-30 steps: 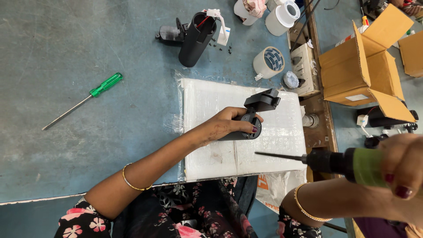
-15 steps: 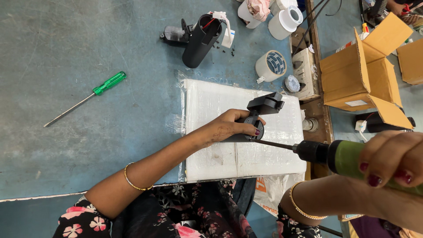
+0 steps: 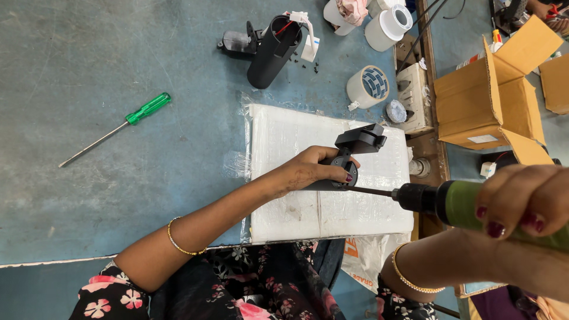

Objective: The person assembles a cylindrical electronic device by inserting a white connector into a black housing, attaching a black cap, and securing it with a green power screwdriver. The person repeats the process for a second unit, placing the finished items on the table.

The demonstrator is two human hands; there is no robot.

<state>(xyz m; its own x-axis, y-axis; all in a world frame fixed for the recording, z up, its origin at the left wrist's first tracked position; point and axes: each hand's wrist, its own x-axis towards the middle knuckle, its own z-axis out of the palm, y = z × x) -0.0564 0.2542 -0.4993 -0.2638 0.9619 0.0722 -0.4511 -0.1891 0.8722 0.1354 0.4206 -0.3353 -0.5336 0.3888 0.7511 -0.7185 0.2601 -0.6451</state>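
Observation:
My left hand [image 3: 311, 170] grips a small black bracket part [image 3: 355, 148] and presses it onto a white foam pad [image 3: 296, 142] wrapped in clear plastic. My right hand [image 3: 521, 198] holds a green powered screwdriver [image 3: 468, 206] lying almost level. Its thin bit [image 3: 372, 191] points left and its tip meets the black part just under my left fingers.
A green-handled screwdriver [image 3: 115, 128] lies on the blue-grey table [image 3: 89, 59] at the left. At the back lies a black tube-shaped device [image 3: 269, 44] with wires and loose screws, beside white tape rolls [image 3: 367, 88]. Open cardboard boxes [image 3: 492, 95] stand at the right.
My right hand has carried the powered screwdriver leftward, and its bit tip has reached the black part. My left hand keeps the part in the same place on the pad.

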